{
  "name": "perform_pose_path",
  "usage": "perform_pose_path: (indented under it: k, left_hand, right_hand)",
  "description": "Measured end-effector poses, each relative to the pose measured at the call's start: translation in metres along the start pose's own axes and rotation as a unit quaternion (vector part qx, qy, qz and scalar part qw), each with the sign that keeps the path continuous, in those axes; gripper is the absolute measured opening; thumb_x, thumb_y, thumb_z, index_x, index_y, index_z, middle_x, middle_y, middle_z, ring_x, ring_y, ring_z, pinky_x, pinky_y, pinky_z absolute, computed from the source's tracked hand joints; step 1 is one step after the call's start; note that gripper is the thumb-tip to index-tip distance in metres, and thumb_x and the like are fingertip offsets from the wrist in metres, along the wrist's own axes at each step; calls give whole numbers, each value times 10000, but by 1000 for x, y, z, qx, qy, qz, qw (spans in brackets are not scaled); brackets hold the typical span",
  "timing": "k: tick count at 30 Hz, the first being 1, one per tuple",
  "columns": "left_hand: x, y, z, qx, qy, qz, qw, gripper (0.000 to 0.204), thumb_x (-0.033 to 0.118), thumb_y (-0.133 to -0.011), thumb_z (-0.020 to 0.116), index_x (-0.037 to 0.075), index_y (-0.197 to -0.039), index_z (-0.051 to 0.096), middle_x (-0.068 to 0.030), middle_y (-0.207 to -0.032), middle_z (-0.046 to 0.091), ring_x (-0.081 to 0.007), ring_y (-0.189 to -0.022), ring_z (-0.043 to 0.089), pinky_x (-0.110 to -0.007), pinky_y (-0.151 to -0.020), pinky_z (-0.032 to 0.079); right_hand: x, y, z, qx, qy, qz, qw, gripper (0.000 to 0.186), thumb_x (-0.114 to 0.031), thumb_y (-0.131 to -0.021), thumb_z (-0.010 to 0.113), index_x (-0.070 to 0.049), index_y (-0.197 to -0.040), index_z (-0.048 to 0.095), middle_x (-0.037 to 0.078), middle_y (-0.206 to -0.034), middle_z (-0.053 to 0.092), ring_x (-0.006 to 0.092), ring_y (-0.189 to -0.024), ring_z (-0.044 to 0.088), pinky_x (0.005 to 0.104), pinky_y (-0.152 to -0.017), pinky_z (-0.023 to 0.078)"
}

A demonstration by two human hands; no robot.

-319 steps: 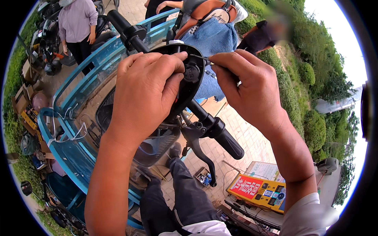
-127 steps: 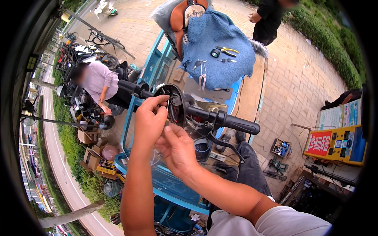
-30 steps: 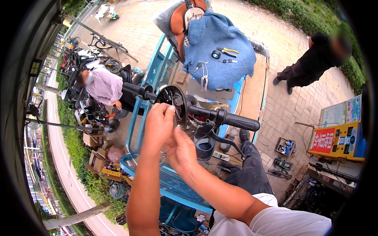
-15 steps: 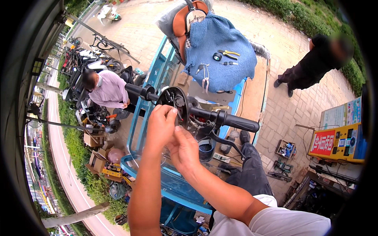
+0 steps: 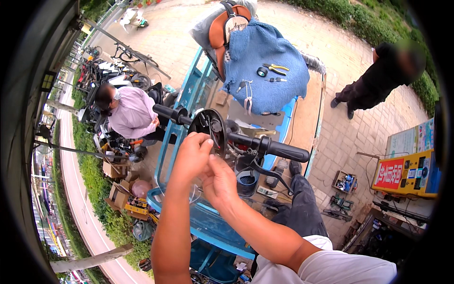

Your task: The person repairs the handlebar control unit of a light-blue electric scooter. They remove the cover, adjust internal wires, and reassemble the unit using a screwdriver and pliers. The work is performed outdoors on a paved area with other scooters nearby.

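Note:
My left hand and my right hand meet just in front of a vehicle's handlebar. Both have their fingers pinched together, and whatever lies between the fingertips is hidden. Right behind them is an open black round housing with small parts and wiring inside, mounted mid-bar. On either side of it stick out the black left grip and the right grip, with a brake lever below the latter. A thin pale wire loops out beneath my hands.
A blue cloth over the seat carries pliers, a roll of black tape and keys. A person in lilac stands left, another in black far right. A parts box sits on the paving.
My hands stay pinched together by the housing, with only a slight shift. The pale wire loop shows more clearly below them. The person in lilac has turned their head.

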State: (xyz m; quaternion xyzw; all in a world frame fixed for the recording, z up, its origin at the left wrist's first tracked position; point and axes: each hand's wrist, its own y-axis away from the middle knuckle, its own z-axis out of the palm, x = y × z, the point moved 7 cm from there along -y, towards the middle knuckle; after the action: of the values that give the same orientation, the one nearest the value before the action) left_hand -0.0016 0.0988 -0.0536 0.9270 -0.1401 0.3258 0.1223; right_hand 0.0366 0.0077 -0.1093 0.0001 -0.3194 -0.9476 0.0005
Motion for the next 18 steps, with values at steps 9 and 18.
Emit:
perform_pose_path:
  k: [9, 18]
  left_hand:
    - [-3, -2, 3, -12, 33, -28, 999, 236, 145, -953, 597, -83, -1004, 629, -89, -912, 574, -139, -590, 580, -317, -513, 483]
    - [-2, -3, -1, 10, -43, 43, 998, 271, 164, -950, 598, -92, -1029, 636, -97, -922, 577, -172, -664, 612, -320, -569, 503]
  right_hand:
    - [8, -11, 2, -93, -70, 92, 989, 410, -332, -1085, 337, -31, -1011, 605, 14, -749, 587, 121, -586, 467, 311, -614, 432]
    - [5, -4, 6, 21, -12, 35, 999, 428, -365, -1079, 344, -36, -1010, 609, 5, -735, 576, 110, -577, 467, 289, -588, 420]
